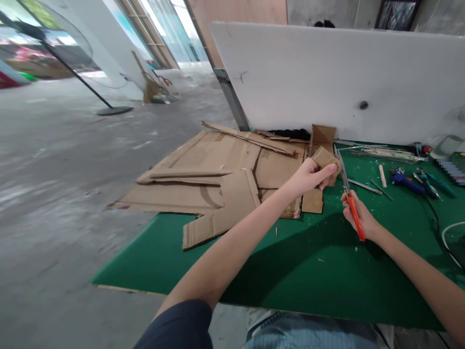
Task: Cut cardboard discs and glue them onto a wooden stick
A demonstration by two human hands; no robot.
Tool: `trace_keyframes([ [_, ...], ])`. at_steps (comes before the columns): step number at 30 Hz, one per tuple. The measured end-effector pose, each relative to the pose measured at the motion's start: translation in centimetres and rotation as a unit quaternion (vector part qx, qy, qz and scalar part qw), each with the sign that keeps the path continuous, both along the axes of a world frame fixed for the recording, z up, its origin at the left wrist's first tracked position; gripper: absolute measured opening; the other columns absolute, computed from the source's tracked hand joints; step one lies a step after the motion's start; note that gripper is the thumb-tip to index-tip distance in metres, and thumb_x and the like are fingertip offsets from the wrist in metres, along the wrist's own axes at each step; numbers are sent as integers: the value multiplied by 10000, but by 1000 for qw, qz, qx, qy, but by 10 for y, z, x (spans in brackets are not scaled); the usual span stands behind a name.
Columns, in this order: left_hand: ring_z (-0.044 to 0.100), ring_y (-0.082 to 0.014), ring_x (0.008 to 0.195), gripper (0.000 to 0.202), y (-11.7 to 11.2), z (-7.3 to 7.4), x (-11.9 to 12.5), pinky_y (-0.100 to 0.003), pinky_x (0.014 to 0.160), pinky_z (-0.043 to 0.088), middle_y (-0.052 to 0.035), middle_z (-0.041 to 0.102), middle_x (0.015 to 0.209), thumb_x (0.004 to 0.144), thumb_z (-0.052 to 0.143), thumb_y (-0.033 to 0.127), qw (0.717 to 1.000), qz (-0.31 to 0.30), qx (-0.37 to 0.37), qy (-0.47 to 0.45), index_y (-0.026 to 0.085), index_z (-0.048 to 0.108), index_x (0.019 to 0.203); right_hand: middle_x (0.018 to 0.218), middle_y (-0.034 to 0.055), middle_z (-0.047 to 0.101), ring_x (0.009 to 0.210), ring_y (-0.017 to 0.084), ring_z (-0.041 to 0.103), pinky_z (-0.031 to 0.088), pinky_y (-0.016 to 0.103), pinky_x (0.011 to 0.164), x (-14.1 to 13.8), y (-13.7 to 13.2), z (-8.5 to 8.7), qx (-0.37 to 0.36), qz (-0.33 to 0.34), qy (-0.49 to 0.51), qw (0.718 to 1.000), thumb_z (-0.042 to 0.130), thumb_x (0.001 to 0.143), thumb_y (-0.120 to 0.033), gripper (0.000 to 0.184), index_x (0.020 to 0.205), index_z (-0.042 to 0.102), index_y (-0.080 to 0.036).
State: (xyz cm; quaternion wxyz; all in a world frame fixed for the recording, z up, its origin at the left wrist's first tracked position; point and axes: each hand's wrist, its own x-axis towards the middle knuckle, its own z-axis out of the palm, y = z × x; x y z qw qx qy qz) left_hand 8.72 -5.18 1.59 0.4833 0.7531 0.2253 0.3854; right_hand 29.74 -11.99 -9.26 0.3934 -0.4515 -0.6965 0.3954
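Observation:
Between the thumb and fingers of my left hand [315, 174] is a small piece of cardboard [324, 156], held up over the table. My right hand [358, 215] grips scissors [354, 213] with orange-red handles. Their metal blades point up and away, right beside the edge of the cardboard piece; whether they touch it I cannot tell. Behind and below my left hand stands a folded cardboard piece [322, 135], and a small flat cardboard square [312, 201] lies nearer to me. Larger cut cardboard sheets [232, 155] are stacked to the left.
The green table [145, 261] ends at the left above a grey floor. On the right lie a blue glue gun [405, 180], pliers [428, 184], a pale stick [382, 176] and thin strips [388, 153]. A white board [308, 82] stands along the back. A broom [150, 89] leans far left.

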Motion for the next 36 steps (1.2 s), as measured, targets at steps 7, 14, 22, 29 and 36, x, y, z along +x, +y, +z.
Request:
trace_keyframes([
  [7,406,-56,421,501,-4,7,-3,-206,463,325,33,469,451,880,542,577,998,10,26,53,159,503,606,829,-23,390,578,110,372,372,287,523,-3,-8,16,1,23,8,1000,556,867,-618,414,1082,437,-284],
  [14,409,-58,414,638,-11,-2,9,-219,474,325,7,462,413,891,489,622,997,59,28,35,162,457,451,756,-31,368,575,134,361,363,295,506,-7,-8,15,-1,3,41,999,508,863,-681,444,1058,437,-289],
  [22,384,-47,396,618,-10,-12,20,-221,447,290,48,378,415,863,544,628,984,66,-83,-140,171,403,471,751,-39,373,575,119,362,352,276,509,-9,-8,20,-16,24,53,998,553,829,-702,494,1051,447,-274],
  [29,372,-49,402,549,-17,-12,25,-211,429,278,53,399,430,852,544,643,978,163,-70,-113,153,554,604,770,-33,362,589,122,357,340,281,517,-8,-8,17,-15,16,68,997,533,846,-690,463,1046,466,-278],
  [36,383,-45,388,550,-29,-21,37,-194,419,309,59,421,434,869,504,654,981,139,-72,-116,151,584,661,742,-44,391,574,116,371,361,274,511,-11,-6,9,-21,-2,95,995,558,861,-641,420,1052,450,-283],
])
